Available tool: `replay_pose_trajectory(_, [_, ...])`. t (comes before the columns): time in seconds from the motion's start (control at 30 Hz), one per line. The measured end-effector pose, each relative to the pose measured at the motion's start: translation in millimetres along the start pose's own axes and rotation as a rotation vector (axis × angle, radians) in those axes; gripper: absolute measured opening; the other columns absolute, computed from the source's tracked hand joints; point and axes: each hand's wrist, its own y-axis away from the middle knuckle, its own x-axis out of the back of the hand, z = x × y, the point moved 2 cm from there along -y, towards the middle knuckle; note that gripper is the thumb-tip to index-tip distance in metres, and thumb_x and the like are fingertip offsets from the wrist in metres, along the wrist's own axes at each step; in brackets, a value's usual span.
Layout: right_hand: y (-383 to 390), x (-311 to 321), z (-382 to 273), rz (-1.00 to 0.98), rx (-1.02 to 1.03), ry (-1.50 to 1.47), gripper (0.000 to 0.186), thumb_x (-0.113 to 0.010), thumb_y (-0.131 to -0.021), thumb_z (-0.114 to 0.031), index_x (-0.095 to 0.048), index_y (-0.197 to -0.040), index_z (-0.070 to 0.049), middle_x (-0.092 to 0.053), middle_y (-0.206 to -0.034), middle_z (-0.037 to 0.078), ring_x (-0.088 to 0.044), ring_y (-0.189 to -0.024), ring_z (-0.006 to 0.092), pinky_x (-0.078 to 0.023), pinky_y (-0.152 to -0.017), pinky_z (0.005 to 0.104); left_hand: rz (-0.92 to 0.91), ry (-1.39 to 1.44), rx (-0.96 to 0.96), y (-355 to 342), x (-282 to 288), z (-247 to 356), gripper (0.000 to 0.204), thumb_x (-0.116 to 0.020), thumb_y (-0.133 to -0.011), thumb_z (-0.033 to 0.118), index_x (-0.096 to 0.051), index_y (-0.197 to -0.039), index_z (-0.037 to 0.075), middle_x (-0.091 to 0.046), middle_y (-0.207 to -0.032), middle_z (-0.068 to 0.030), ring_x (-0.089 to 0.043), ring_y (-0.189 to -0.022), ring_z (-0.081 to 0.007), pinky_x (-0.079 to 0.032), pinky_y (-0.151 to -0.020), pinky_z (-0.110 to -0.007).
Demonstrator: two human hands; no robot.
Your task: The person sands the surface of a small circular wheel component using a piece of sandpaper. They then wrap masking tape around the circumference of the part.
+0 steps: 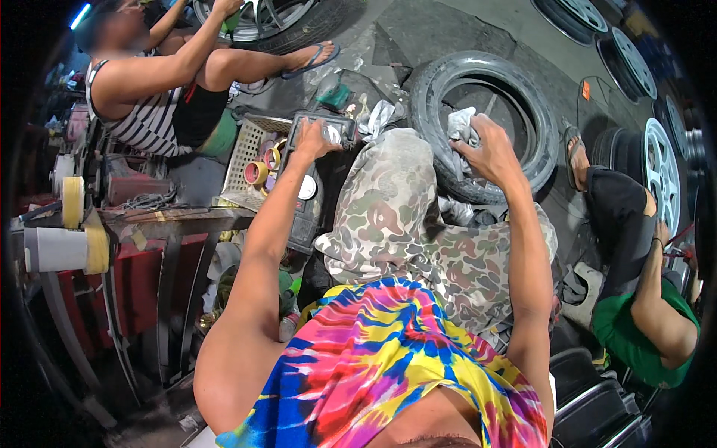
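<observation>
My left hand point(314, 140) curls over a small round silver tin point(331, 134) on a dark plastic case point(306, 218); its fingers appear to grip the tin. An open white-lidded tub point(306, 187) sits lower on the case. My right hand point(482, 149) grips a crumpled white rag point(461, 121) over the inner left edge of a worn tyre point(538, 127) lying flat. Beside my left hand is a perforated beige basket point(240, 160) with several tape rolls point(256, 172).
A person in striped top point(134, 119) sits at left by a wheel point(261, 16). Another person in green point(646, 321) sits at right among several rims point(661, 172). More cloths point(377, 118) lie ahead. A metal frame point(157, 261) with tape rolls point(72, 201) is at lower left.
</observation>
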Motion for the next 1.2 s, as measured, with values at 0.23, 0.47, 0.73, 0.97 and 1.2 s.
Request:
replay_pose_trajectory(0.23, [1.0,1.1,2.2,0.003,0.026,0.013,0.039,-0.082,-0.085,-0.025,-0.067,-0.104,0.005,-0.067,-0.104,0.024,-0.065,-0.102,0.0467,-0.052,-0.088,0.0524,-0.050,-0.042,-0.085,-6.8,11.1,8.5,0.088,-0.101,-0.062,0.044,-0.069,-0.131,0.001,-0.060,-0.144,-0.0327,-0.061,-0.133,-0.0460,-0.054,-0.108,-0.051])
replay_pose_trajectory(0.47, [0.7,0.8,2.6,-0.001,0.020,0.026,0.038,-0.082,-0.085,-0.025,-0.066,-0.102,0.005,-0.066,-0.104,0.024,-0.065,-0.101,0.0467,-0.051,-0.088,0.0526,-0.062,-0.081,-0.106,-6.0,11.9,10.4,0.074,-0.099,-0.066,0.030,-0.069,-0.126,0.000,-0.072,-0.123,-0.0282,-0.070,-0.117,-0.0461,-0.058,-0.100,-0.052])
replay_pose_trajectory(0.73, [1.0,3.2,-1.1,-0.020,-0.004,0.038,0.038,-0.082,-0.086,-0.026,-0.065,-0.098,0.005,-0.066,-0.104,0.024,-0.065,-0.101,0.0467,-0.051,-0.088,0.0524,-0.035,-0.148,-0.116,-1.1,10.0,19.3,0.065,-0.095,-0.068,0.020,-0.068,-0.125,0.005,-0.068,-0.128,-0.0277,-0.068,-0.120,-0.0459,-0.059,-0.100,-0.052])
replay_pose_trajectory(0.97, [0.0,2.2,2.6,-0.023,0.015,0.012,0.041,-0.081,-0.086,-0.027,-0.065,-0.101,0.007,-0.066,-0.105,0.026,-0.064,-0.101,0.0480,-0.050,-0.088,0.0520,-0.043,-0.107,-0.122,-1.3,11.7,13.3,0.088,-0.099,-0.063,0.026,-0.059,-0.139,0.006,-0.060,-0.138,-0.0290,-0.064,-0.126,-0.0475,-0.056,-0.105,-0.053])
replay_pose_trajectory(1.2, [1.6,3.0,2.0,-0.040,-0.014,0.039,0.039,-0.082,-0.086,-0.027,-0.065,-0.101,0.005,-0.066,-0.105,0.026,-0.065,-0.101,0.0482,-0.051,-0.087,0.0545,-0.121,-0.128,0.054,38.8,29.3,-49.4,0.103,-0.099,-0.061,0.050,-0.058,-0.141,-0.002,-0.065,-0.132,-0.0314,-0.062,-0.127,-0.0476,-0.051,-0.109,-0.052])
